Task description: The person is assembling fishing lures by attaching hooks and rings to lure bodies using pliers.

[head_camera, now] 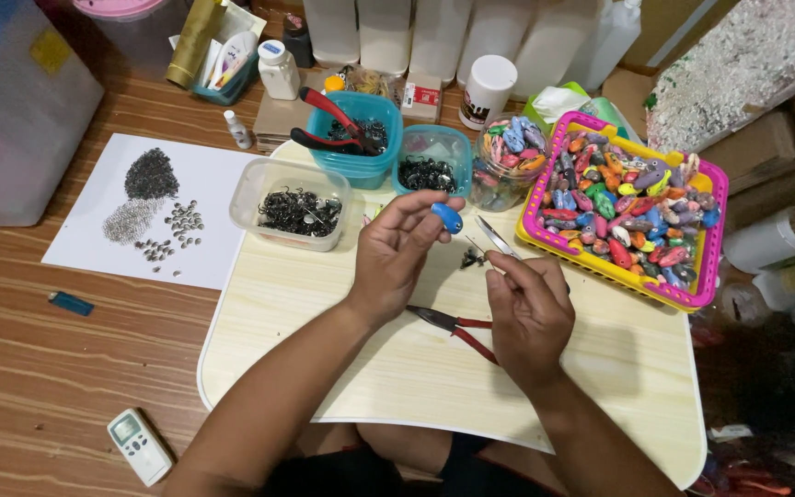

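My left hand (pixel 397 248) is raised over the pale lap board (pixel 324 368) and pinches a small blue oval lure body (pixel 448 217) between thumb and fingertips. My right hand (pixel 528 308) sits just right of it and grips a thin metal tool (pixel 494 236) that points up towards the blue piece. A few small dark metal parts (pixel 471 259) lie on the board between the hands. Red-handled pliers (pixel 457 329) rest on the board under my wrists.
A pink and yellow basket (pixel 706 235) of several coloured lure bodies stands at right, a clear jar (pixel 505 161) of them beside it. Tubs of hooks (pixel 292 204), (pixel 356 138), (pixel 428 158) line the back. White paper with metal bits (pixel 154 207), a lighter (pixel 71 303), a remote (pixel 140 445) lie left.
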